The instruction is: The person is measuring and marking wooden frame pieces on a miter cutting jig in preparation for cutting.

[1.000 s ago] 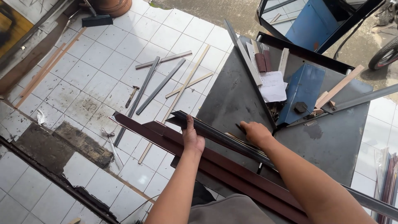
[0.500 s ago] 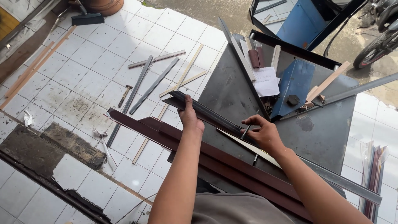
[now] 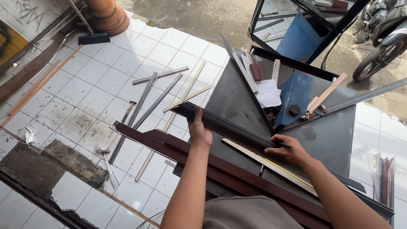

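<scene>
From the head camera, the left hand (image 3: 199, 132) is wrapped around the near end of a long dark metal profile (image 3: 220, 125) lying slantwise across the grey metal table (image 3: 330, 140), while the right hand (image 3: 290, 152) is closed in a pinch on a thin dark pen (image 3: 283, 145) whose tip touches the same profile farther along. Behind the profile on the table, an open blue box (image 3: 296, 91) holds small dark bits, with white paper (image 3: 268, 93) just beside it and maroon bars (image 3: 169, 146) along the table's near edge
</scene>
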